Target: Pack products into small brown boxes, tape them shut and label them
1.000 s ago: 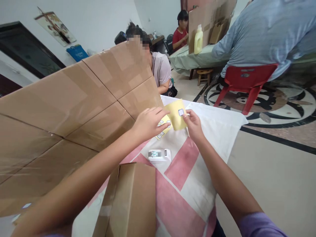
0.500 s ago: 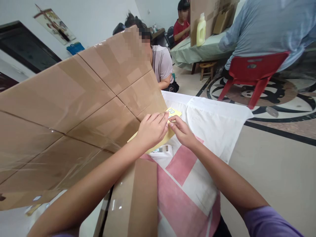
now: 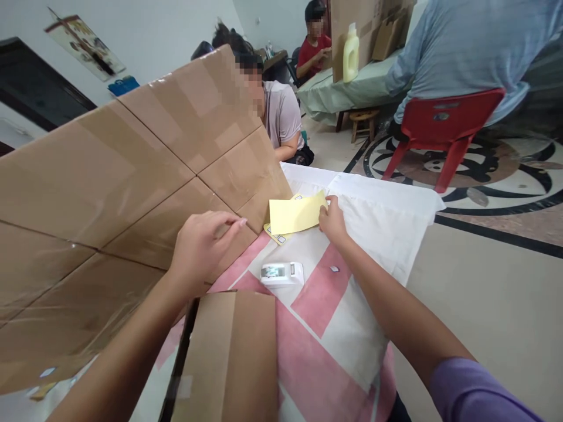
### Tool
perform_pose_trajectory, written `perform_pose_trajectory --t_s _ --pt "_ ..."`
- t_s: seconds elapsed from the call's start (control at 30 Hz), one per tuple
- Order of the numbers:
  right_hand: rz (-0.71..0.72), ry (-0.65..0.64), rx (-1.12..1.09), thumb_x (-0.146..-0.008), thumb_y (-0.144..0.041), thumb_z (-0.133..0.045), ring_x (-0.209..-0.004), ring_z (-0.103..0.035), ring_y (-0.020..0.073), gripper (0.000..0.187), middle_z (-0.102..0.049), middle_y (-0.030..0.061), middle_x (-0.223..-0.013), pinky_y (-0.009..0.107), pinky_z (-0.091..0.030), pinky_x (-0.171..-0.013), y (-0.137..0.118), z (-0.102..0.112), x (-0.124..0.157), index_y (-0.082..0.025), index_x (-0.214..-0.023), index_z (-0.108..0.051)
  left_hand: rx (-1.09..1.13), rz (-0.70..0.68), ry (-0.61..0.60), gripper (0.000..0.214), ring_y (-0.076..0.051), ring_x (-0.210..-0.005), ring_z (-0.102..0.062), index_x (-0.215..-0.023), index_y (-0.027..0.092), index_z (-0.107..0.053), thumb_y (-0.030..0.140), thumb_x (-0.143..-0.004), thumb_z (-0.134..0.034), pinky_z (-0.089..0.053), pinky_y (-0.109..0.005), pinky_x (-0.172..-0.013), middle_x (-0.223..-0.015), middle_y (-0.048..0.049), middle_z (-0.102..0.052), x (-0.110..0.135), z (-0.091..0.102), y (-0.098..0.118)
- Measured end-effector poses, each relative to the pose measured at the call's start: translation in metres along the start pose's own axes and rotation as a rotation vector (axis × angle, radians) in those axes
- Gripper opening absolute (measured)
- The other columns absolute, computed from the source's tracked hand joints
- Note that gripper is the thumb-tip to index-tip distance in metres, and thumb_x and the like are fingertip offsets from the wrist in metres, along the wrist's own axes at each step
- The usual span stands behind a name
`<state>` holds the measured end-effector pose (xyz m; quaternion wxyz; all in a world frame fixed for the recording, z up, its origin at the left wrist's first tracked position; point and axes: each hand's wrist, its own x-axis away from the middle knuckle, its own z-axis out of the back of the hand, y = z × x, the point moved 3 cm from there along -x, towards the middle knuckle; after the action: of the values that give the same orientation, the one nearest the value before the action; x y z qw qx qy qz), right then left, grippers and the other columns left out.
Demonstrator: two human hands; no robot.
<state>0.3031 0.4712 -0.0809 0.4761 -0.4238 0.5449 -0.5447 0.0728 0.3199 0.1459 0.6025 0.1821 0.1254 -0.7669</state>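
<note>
Yellow sheet (image 3: 295,214) pinched by right hand (image 3: 333,221), covering sticker sheet (image 3: 276,237); left hand (image 3: 197,249) fingertips together, contents unclear.

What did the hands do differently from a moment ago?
The left hand let go of the yellow sheet and drew back toward the person. The right hand still holds the sheet's edge. The white device and cardboard stayed put.

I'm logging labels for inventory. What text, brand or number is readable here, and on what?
No text here reads clearly.
The white device: print on its face too small and blurred.
The yellow sheet in the right hand: visible side blank.
The wall poster: blurred.
The red chair: badge too small.
</note>
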Motion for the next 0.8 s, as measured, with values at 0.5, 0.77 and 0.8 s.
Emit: perform_pose_trajectory --t_s 0.5,0.77,0.8 --pt "0.512 0.011 0.107 -0.088 -0.023 -0.061 -0.081 -0.058 0.0210 0.016 -0.062 0.0073 -0.107 0.040 -0.049 -0.084 -0.071 0.025 0.024 -0.023 -0.100 -0.071 0.061 0.137 0.060 0.017 -0.019 -0.074 -0.063 -0.080 0.033 -0.066 0.042 -0.094 -0.060 -0.045 -0.038 -0.074 -0.076 0.0073 -0.070 0.104 0.045 0.006" --pt "0.921 -0.759 -0.019 -0.094 -0.029 -0.065 -0.088 -0.064 0.0186 0.025 -0.070 0.0060 -0.107 0.033 -0.053 -0.075 -0.183 0.011 0.192 -0.027 -0.119 -0.070 0.086 -0.110 0.084 0.017 -0.015 -0.063 -0.057 -0.079 0.027 -0.061 0.034 -0.095 -0.062 -0.042 -0.037 -0.074 -0.065 0.0062 -0.064 0.131 0.056 0.032" --pt "0.962 -0.785 -0.022 -0.095 -0.028 -0.065 -0.091 -0.065 0.0190 0.025 -0.070 0.0070 -0.109 0.033 -0.054 -0.077 -0.184 0.006 0.212 -0.026 -0.119 -0.069 0.110 -0.113 0.089 0.018 -0.014 -0.061 -0.056 -0.079 0.026 -0.061 0.034 -0.094 -0.063 -0.042 -0.037 -0.074 -0.064 0.0063 -0.062 0.134 0.057 0.033"
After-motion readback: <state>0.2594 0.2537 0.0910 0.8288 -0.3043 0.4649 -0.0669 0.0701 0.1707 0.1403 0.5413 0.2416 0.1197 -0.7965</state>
